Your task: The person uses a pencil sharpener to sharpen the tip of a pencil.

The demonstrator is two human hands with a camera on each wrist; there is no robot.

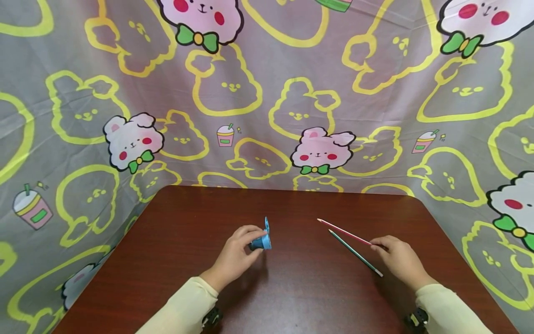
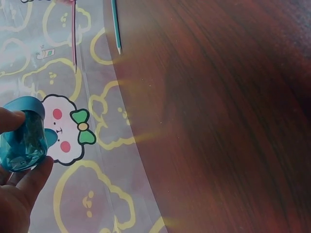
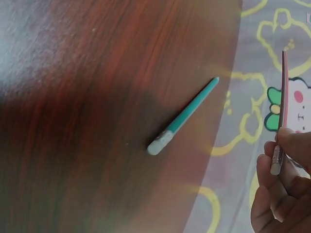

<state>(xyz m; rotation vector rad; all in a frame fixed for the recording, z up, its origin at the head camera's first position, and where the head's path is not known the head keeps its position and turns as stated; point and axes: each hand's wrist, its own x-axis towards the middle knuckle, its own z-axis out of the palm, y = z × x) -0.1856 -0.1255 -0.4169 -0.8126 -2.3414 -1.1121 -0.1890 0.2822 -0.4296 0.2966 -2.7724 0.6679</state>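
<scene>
– While the right hand is held over the brown table, what's gripped?
– Red pencil, pinched near its eraser end, raised.
– Green pencil?
– Laid on table, just beside right hand.
– Left hand?
– Blue flip-lid sharpener gripped between thumb and fingers, lid up.
– Behind?
– Bunny-print cloth, hung past table's far edge.

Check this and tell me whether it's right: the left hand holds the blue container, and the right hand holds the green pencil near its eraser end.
Wrong pencil: the right hand holds the red pencil; the green pencil lies on the table, as the right wrist view shows. The rest stands.
</scene>
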